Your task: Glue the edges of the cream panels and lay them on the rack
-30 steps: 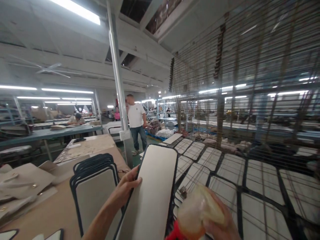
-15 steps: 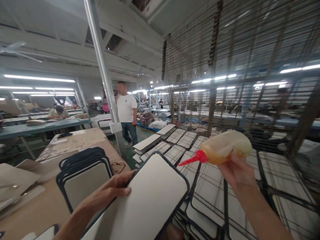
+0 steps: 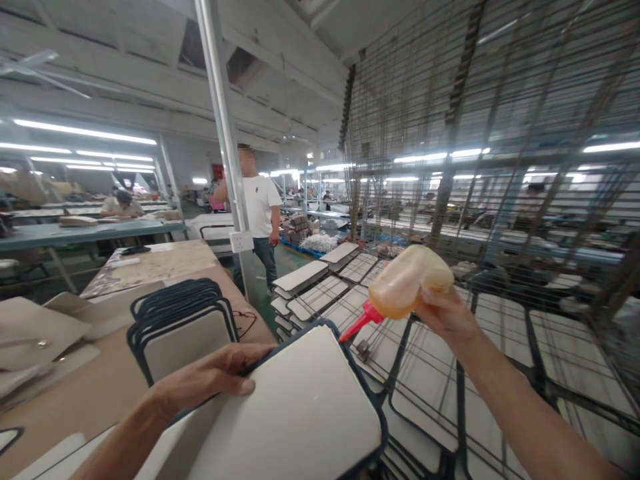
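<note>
My left hand [image 3: 215, 375] grips the left edge of a cream panel [image 3: 300, 407] with a dark blue rim, thumb on its face. In my right hand [image 3: 443, 310] is a translucent squeeze bottle [image 3: 410, 283] holding yellowish liquid, tilted downward. Its red nozzle [image 3: 357, 325] points at the panel's upper right edge, its tip at or just above the rim. Left of the panel, a stack of similar dark-rimmed panels [image 3: 187, 340] leans on the brown table.
Wire racks [image 3: 425, 373] bearing many panels stand at the right, with raised wire grids [image 3: 480, 120] above. A metal post [image 3: 223, 127] rises ahead, a person in a white shirt [image 3: 260, 207] behind it. Glasses [image 3: 245, 322] and beige pieces [image 3: 40, 330] lie on the brown table [image 3: 65, 393].
The bottle has moved left and down, tipping more steeply, so its nozzle now meets the panel's edge area. The panel sits slightly lower, and the whole view has shifted.
</note>
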{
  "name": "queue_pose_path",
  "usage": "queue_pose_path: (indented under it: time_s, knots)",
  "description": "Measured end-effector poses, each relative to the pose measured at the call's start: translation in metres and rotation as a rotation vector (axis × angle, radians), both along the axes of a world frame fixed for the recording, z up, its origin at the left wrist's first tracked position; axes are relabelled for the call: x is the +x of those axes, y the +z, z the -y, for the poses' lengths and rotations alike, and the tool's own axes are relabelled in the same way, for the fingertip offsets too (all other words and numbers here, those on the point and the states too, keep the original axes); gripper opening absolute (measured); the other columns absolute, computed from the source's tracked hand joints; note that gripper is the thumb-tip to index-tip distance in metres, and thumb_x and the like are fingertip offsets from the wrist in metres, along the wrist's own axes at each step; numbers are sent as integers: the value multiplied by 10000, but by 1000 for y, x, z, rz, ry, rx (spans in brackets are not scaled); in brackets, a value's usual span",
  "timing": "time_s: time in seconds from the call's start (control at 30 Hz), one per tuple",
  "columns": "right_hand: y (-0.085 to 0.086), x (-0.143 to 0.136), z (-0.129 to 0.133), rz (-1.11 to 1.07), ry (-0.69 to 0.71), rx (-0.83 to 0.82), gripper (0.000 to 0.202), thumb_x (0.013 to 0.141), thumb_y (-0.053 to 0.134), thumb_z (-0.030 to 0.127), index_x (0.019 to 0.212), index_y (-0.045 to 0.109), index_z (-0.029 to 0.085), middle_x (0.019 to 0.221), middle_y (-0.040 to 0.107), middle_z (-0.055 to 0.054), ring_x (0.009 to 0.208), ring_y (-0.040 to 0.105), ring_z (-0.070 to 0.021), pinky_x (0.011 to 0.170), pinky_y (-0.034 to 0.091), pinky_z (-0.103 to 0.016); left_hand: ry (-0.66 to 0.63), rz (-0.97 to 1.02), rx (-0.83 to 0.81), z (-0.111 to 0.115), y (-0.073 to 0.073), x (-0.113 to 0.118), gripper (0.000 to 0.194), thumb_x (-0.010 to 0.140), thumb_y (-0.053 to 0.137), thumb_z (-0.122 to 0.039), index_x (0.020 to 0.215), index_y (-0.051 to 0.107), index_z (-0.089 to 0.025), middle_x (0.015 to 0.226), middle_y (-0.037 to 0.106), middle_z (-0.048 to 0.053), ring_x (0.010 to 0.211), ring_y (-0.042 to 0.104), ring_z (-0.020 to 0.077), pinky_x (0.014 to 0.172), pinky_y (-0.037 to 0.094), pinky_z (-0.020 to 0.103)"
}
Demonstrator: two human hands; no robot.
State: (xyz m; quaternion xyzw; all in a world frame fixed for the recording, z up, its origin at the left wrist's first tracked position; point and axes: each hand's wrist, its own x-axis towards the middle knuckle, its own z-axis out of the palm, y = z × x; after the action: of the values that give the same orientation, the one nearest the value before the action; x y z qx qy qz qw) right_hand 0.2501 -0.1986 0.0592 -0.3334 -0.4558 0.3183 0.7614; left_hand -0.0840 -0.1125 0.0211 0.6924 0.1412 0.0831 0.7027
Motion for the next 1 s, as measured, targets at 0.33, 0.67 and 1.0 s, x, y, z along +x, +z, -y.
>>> queue_pose_path:
  time_s: [0.33,0.67,1.0]
  knots:
    - [-3,3,23,-16,28,-46,622,352,865,347,936,669,262,788,691,-36,825,651,-305,784,517,-481,69,44,-59,-7,-7,-3,606,706,686,-298,1285,556,-176,1048,701,107,955,632,322,801,496,373]
    - [-18,17,50,-29,-58,-22,630,385,846,364,982,664,283,816,701,-48,901,640,-337,813,502,-515,97,41,-137,-11,-21,4,691,719,676,-282,1363,454,-167,1140,656,145,978,625,347,802,506,397]
    - [-28,28,56,-39,-111,-10,638,410,842,357,1014,653,274,902,696,-61,943,627,-339,828,503,-508,96,38,-124,-13,-23,11,620,754,639,-258,1346,474,-175,1176,633,145,990,615,349,819,490,414]
